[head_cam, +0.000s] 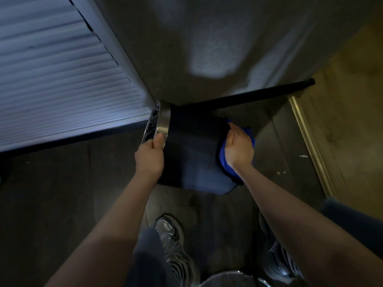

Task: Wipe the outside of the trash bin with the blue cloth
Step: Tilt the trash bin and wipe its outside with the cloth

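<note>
- Trash bin (192,154) tipped on its side on the floor, long axis left-right, mouth pointing left.
- Left hand (150,156) grips the metal rim (163,123).
- Right hand (239,149), fingers straight, presses the blue cloth (222,156) on its base end.

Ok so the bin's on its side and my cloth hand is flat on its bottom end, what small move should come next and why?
Probably slide the right hand with the blue cloth from the base end onto the dark round metal-rimmed trash bin's side wall, since the left hand grips the rim, steadying it.
</note>
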`<act>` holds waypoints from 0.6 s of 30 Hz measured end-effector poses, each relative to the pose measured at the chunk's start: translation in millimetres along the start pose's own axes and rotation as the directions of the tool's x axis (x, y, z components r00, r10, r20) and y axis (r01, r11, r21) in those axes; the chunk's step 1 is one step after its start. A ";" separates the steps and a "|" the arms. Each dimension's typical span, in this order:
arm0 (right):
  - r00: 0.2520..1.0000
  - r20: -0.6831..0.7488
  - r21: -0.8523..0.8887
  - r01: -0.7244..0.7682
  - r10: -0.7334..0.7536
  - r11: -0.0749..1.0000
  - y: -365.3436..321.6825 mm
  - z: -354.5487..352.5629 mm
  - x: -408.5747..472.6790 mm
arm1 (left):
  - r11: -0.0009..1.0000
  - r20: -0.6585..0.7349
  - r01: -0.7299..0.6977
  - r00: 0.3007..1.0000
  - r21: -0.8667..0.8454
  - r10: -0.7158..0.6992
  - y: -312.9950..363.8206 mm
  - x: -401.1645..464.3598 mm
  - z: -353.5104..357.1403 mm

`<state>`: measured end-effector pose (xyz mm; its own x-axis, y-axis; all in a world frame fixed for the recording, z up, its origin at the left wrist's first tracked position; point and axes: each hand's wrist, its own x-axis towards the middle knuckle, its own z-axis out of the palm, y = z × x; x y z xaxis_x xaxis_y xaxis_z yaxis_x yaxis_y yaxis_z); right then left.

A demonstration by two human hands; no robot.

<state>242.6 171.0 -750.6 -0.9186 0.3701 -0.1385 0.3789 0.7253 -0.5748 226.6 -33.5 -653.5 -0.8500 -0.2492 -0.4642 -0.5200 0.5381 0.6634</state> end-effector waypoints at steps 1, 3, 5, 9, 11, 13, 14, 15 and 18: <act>1.000 0.005 -0.013 -0.002 0.002 1.000 -0.4 0.7 -0.5 | 1.000 0.004 0.007 1.000 0.007 -0.007 0.7 1.1 -0.7; 1.000 -0.004 -0.049 -0.026 0.026 0.998 -4.6 1.5 1.6 | 1.000 0.008 0.004 1.000 0.027 -0.004 3.6 2.8 0.0; 0.994 -0.035 -0.084 -0.103 0.100 0.991 -14.3 3.9 4.1 | 0.998 -0.001 -0.011 1.000 0.069 0.011 6.9 4.4 1.9; 0.978 -0.067 -0.084 -0.201 0.196 0.976 -57.9 12.1 0.2 | 0.996 -0.017 -0.013 1.000 0.090 0.014 6.1 5.5 3.3; 0.987 -0.076 -0.041 -0.145 0.141 0.989 -94.5 20.9 -4.8 | 0.996 -0.017 -0.017 1.000 0.087 0.018 4.8 5.3 4.8; 0.994 -0.102 0.009 -0.046 0.047 0.999 -130.9 29.7 -10.9 | 0.997 -0.039 -0.012 0.999 0.075 0.015 5.2 5.6 5.2; 0.995 -0.104 0.024 0.003 -0.001 1.000 -144.5 33.0 -14.0 | 0.998 -0.055 -0.004 0.998 0.059 0.007 4.4 6.6 4.6; 0.996 -0.078 0.020 0.053 -0.051 0.998 -151.8 35.1 -17.7 | 0.999 -0.069 0.008 0.998 0.040 -0.005 2.6 7.2 3.3; 0.960 0.049 -0.027 0.279 -0.277 0.960 -139.7 33.8 -27.1 | 0.998 -0.058 0.042 0.997 -0.044 -0.045 -8.1 8.1 -3.9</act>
<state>210.8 40.0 -693.8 -0.9920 0.1257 -0.0129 0.1107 0.8151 -0.5686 223.6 -42.9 -660.3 -0.8293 -0.3192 -0.4586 -0.5586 0.4908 0.6686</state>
